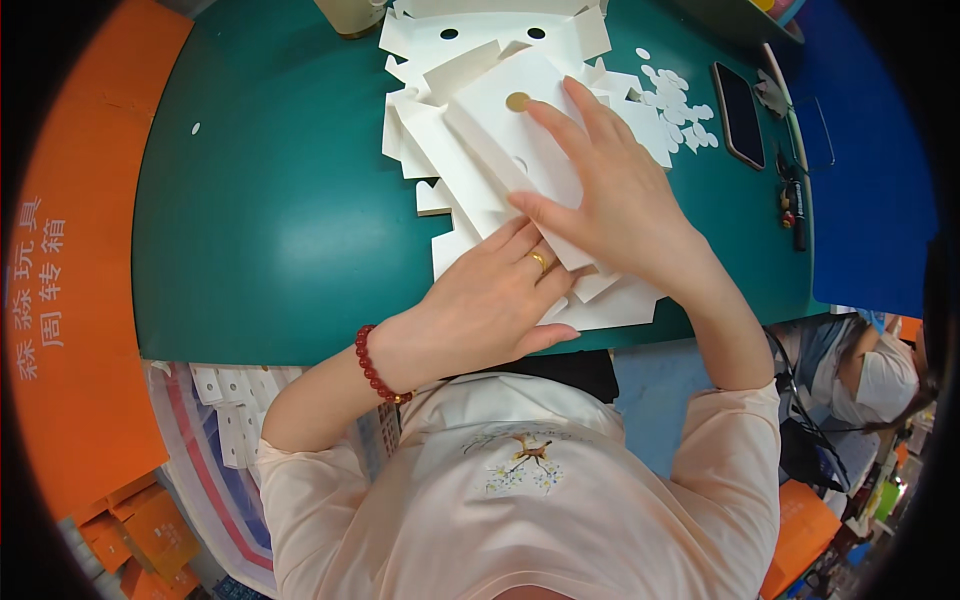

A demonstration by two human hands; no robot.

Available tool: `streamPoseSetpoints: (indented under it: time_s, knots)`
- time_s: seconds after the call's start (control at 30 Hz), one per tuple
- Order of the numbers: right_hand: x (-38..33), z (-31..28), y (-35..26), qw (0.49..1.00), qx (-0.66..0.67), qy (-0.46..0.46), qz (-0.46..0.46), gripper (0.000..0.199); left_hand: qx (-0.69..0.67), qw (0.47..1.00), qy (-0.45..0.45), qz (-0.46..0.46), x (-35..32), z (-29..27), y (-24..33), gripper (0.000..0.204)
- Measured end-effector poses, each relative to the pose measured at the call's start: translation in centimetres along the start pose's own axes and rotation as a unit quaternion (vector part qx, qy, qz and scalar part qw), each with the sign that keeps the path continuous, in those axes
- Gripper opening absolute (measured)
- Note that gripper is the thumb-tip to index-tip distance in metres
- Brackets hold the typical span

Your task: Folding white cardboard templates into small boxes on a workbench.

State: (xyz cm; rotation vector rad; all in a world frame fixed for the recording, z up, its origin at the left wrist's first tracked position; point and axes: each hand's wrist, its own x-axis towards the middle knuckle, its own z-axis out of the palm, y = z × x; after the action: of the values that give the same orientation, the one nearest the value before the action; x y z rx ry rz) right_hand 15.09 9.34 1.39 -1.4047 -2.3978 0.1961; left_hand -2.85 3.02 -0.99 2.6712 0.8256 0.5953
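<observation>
On the green counter (280,220), both hands press a white card blank.
Left hand (490,300) lies flat, nearer; right hand (610,190) spreads open beyond it on the tilted card blank (500,130), forefinger beside its round hole (518,101).

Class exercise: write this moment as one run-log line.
left hand: flat on white card stack | right hand: pressing top card, finger by its round hole | surface: green table

A flat white die-cut cardboard sheet (505,140) with a round hole lies tilted on similar sheets, under both palms.
</observation>
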Motion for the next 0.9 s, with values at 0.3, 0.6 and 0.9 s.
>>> streamPoseSetpoints:
  time_s: [0.3,0.6,0.9]
  knots:
    - [-0.1,1.6,1.8,0.998,-0.06,0.02,-0.025,0.064,0.144,0.99,0.004,-0.003,-2.3,-4.2,-3.4,0.028]
    - [0.1,-0.5,0.3,0.997,-0.07,-0.011,-0.026,0.08,0.239,0.962,0.106,0.079,-0.6,-2.2,-3.3,0.021]
    - [-0.8,0.0,0.6,0.991,-0.087,0.003,-0.098,0.071,0.187,0.969,0.152,0.056,-0.7,-2.3,-4.1,0.018]
